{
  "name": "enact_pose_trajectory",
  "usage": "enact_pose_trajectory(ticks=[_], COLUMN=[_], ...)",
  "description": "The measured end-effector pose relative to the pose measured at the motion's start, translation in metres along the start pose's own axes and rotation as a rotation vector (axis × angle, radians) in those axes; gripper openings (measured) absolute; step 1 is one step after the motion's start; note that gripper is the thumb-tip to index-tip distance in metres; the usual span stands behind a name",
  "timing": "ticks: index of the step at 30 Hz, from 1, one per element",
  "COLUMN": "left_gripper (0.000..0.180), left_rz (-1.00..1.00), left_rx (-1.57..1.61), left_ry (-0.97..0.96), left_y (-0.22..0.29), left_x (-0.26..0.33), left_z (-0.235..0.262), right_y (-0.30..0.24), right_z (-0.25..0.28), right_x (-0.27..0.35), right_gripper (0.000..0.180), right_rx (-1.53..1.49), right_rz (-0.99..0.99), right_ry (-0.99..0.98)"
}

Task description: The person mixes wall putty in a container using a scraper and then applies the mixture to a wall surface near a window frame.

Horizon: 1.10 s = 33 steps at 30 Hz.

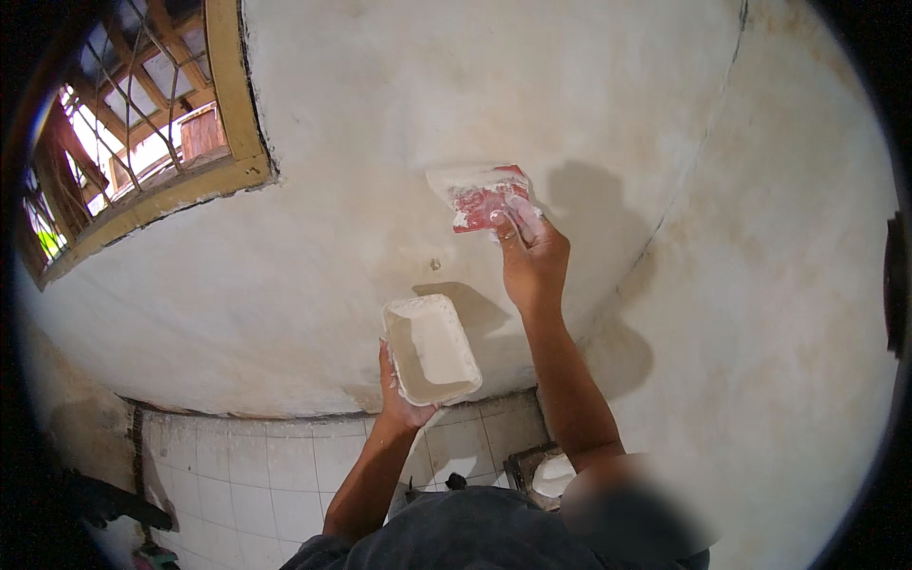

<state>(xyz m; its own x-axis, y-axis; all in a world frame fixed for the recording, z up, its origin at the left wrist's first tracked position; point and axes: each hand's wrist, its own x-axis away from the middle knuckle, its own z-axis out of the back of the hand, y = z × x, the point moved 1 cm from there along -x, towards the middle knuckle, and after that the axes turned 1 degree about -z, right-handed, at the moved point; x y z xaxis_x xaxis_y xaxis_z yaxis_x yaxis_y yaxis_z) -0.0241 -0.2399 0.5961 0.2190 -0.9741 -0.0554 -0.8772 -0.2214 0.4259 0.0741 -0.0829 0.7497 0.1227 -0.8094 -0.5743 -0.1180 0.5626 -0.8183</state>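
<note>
A flat red scraper (480, 201), smeared with white paste, is being pressed flat against the pale plastered wall (380, 142) by the right hand (532, 256). The fingers (518, 217) of that hand are being spread over the back of the blade, probably so that the pressure is being carried evenly along its edge; the blade's upper part is coated in white and is being blurred into the wall behind it.

A shallow white rectangular tray (430, 349) is being held up by the left hand (404, 399), just below and left of the scraper and apart from it. The fingers are being closed around the tray's lower end from underneath, with its open side tilted toward the wall, seemingly so that paste is being kept within short reach. Whether any paste is lying in the tray cannot be told, since its inside is the same white as its walls.

A wooden window frame (223, 95) with a metal grille is being shown at upper left, and white tiles (275, 465) are running along the foot of the wall. A pale object (546, 470) near the right forearm is being partly hidden and cannot be identified. The lower right is being blurred out.
</note>
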Motion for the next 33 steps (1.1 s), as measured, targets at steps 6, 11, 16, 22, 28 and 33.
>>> enact_pose_trajectory(ticks=[6, 11, 16, 22, 28, 33], left_gripper=[0.079, 0.077, 0.078, 0.074, 0.078, 0.081], left_rz=[-0.023, -0.07, -0.057, -0.107, -0.187, -0.14], left_rx=[0.041, 0.042, 0.026, 0.071, 0.045, 0.108], left_ry=[0.045, 0.082, 0.049, 0.108, 0.244, 0.087], left_y=[0.002, -0.013, -0.024, -0.03, -0.038, -0.038], left_x=[0.001, -0.01, -0.02, -0.025, -0.03, -0.027], left_z=[-0.002, 0.024, 0.046, 0.047, 0.038, 0.062], right_y=[-0.013, 0.012, 0.013, -0.022, -0.116, -0.035], right_z=[-0.001, 0.008, 0.019, 0.028, 0.068, 0.07], right_x=[-0.013, -0.048, -0.1, -0.189, -0.214, -0.166], right_gripper=[0.036, 0.031, 0.036, 0.039, 0.027, 0.045], right_rx=[0.202, 0.227, 0.458, 0.844, 0.756, 0.723], right_rz=[0.1, 0.293, 0.553, 0.7, 0.622, 0.712], right_ry=[-0.004, 0.047, 0.109, 0.106, 0.132, 0.03])
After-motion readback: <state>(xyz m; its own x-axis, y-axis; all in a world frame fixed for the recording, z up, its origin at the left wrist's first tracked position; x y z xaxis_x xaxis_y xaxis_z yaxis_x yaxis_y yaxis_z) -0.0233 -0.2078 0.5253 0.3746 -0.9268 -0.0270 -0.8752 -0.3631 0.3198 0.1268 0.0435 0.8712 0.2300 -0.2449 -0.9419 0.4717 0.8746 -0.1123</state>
